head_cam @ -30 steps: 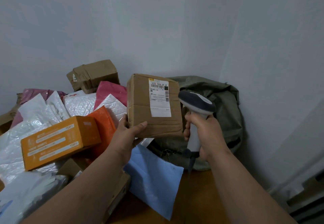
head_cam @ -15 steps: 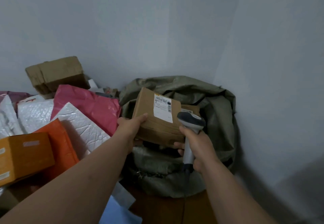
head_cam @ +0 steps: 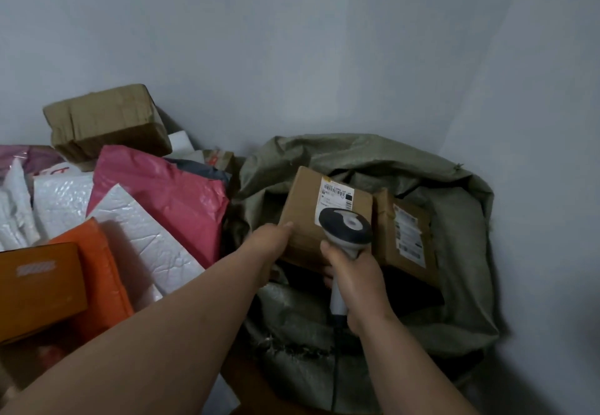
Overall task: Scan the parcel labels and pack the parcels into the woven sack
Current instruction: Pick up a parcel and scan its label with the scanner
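My left hand (head_cam: 271, 246) grips the near left edge of a brown cardboard parcel (head_cam: 305, 210) with a white barcode label, holding it over the open mouth of the grey-green woven sack (head_cam: 461, 252). My right hand (head_cam: 352, 281) holds the handle of a grey and white barcode scanner (head_cam: 345, 229), whose head sits in front of the parcel's label. Inside the sack, to the right, lies another brown labelled parcel (head_cam: 406, 236).
A heap of parcels lies left of the sack: a pink mailer (head_cam: 162, 197), white bubble mailers (head_cam: 143, 239), an orange box (head_cam: 35, 288), an orange mailer (head_cam: 100, 268) and a taped brown box (head_cam: 107, 122). Grey walls meet in a corner behind the sack.
Both hands carried the parcel and scanner from in front of me to the right and down, over the sack's mouth. The view turned toward the sack.
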Available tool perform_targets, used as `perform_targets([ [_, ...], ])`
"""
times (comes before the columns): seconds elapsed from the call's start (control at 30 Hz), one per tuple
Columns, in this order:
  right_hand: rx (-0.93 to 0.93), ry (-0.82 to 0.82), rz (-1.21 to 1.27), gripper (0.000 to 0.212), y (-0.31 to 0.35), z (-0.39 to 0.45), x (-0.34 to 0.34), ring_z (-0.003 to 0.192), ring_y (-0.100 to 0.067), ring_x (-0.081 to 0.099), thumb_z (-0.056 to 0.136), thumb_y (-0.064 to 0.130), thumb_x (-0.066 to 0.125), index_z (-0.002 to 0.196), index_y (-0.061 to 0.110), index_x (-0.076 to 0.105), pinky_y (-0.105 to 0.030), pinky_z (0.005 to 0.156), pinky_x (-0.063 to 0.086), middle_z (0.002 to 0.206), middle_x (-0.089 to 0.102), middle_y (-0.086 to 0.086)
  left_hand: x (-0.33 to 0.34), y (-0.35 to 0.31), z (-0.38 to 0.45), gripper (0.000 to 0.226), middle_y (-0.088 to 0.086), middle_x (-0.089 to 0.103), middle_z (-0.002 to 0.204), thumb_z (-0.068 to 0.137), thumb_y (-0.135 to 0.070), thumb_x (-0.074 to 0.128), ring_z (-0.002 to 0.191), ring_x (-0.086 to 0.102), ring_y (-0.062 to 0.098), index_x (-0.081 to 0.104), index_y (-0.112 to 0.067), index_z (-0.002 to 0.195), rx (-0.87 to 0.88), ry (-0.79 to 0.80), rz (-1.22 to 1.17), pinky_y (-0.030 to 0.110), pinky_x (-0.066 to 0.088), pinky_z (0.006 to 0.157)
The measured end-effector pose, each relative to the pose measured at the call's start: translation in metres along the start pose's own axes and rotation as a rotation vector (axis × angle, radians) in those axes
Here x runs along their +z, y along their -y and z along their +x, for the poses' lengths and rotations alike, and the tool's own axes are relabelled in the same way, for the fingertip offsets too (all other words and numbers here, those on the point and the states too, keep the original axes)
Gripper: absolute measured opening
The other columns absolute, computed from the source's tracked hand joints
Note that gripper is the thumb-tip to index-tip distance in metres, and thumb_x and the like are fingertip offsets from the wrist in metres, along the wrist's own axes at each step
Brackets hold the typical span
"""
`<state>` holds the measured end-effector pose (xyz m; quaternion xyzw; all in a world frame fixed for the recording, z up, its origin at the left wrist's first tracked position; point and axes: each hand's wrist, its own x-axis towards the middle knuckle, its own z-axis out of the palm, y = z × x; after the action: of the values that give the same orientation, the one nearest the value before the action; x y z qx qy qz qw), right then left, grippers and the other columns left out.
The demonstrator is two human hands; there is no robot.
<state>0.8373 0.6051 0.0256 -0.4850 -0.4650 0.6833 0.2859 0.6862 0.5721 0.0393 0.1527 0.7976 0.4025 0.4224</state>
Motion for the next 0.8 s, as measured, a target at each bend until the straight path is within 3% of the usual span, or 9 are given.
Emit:
perform_targets([
  [0.07,-0.002,0.015,-0.071,0.019,-0.003,0.002,-0.002,0.107,-0.023,0.065,0.086,0.033,0.075,0.097,0.037,0.06,-0.046,0.098,0.053,0.112,0.068,0.002,0.003,0.002,0.01,0.044,0.019,0.056,0.135,0.101,-0.029,0.048,0.123,0.054,0.037,0.049,-0.008,0.141,0.012,0.018,0.155,0.048,0.045,0.105],
  [0.2,0.014,0.011,-0.122,0.018,-0.013,0.008,-0.004,0.107,-0.022,0.064,0.087,0.033,0.075,0.092,0.036,0.057,-0.045,0.1,0.052,0.11,0.068,0.001,0.006,0.006,0.024,0.045,0.016,0.051,0.142,0.102,-0.03,0.043,0.124,0.05,0.033,0.047,-0.008,0.141,-0.037,0.014,0.406,0.039,0.04,0.103],
  [0.3,0.058,0.01,-0.166,0.019,-0.021,0.012,-0.004,0.097,-0.016,0.063,0.086,0.036,0.075,0.09,0.03,0.058,-0.032,0.084,0.051,0.103,0.067,0.004,0.0,0.011,0.032,0.072,0.013,0.004,0.166,0.1,-0.059,0.027,0.144,0.025,0.041,0.037,-0.01,0.151,-0.087,-0.053,0.718,0.046,0.022,0.118],
  [0.4,0.122,0.049,-0.2,0.021,-0.029,0.014,-0.002,0.093,-0.013,0.062,0.087,0.037,0.075,0.1,0.026,0.063,-0.027,0.07,0.047,0.099,0.067,0.005,-0.009,0.017,0.032,0.085,0.002,-0.024,0.163,0.093,-0.071,0.028,0.144,0.02,0.046,0.031,-0.011,0.154,-0.071,-0.163,0.782,0.051,0.021,0.119],
  [0.47,0.172,0.051,-0.207,0.033,-0.033,0.016,0.0,0.098,-0.018,0.063,0.086,0.038,0.075,0.111,0.02,0.064,-0.029,0.073,0.048,0.105,0.067,0.0,-0.017,0.017,0.027,0.082,0.003,-0.028,0.162,0.096,-0.065,0.033,0.14,0.027,0.044,0.032,-0.005,0.151,0.009,-0.242,0.77,0.049,0.026,0.116],
  [0.53,0.229,0.042,-0.192,0.047,-0.036,0.019,0.005,0.103,-0.024,0.063,0.086,0.04,0.074,0.123,0.013,0.062,-0.036,0.086,0.053,0.113,0.066,-0.006,-0.024,0.015,0.02,0.078,0.004,-0.027,0.162,0.098,-0.055,0.042,0.136,0.033,0.043,0.027,0.0,0.151,0.101,-0.336,0.742,0.047,0.031,0.111],
  [0.63,0.279,0.087,-0.183,0.058,-0.036,0.018,0.015,0.111,-0.03,0.062,0.086,0.041,0.073,0.132,0.01,0.057,-0.046,0.101,0.051,0.12,0.064,-0.01,-0.031,0.013,0.008,0.083,0.004,-0.025,0.162,0.099,-0.044,0.047,0.139,0.029,0.041,0.006,0.0,0.156,0.191,-0.383,0.726,0.047,0.029,0.113],
  [0.7,0.277,0.101,-0.168,0.057,-0.037,0.015,0.021,0.109,-0.03,0.063,0.085,0.041,0.074,0.131,0.011,0.057,-0.048,0.101,0.052,0.117,0.065,-0.009,-0.034,0.01,-0.002,0.083,0.002,-0.025,0.163,0.099,-0.039,0.048,0.142,0.025,0.041,0.001,-0.004,0.157,0.183,-0.34,0.739,0.048,0.026,0.116],
  [0.8,0.235,0.057,-0.093,0.045,-0.037,0.005,0.025,0.094,-0.028,0.071,0.085,0.038,0.073,0.121,0.014,0.062,-0.042,0.086,0.06,0.106,0.07,-0.009,-0.041,0.002,-0.017,0.071,0.001,-0.016,0.166,0.099,-0.034,0.048,0.147,0.017,0.04,0.012,-0.014,0.157,0.192,-0.201,0.746,0.054,0.022,0.119],
])
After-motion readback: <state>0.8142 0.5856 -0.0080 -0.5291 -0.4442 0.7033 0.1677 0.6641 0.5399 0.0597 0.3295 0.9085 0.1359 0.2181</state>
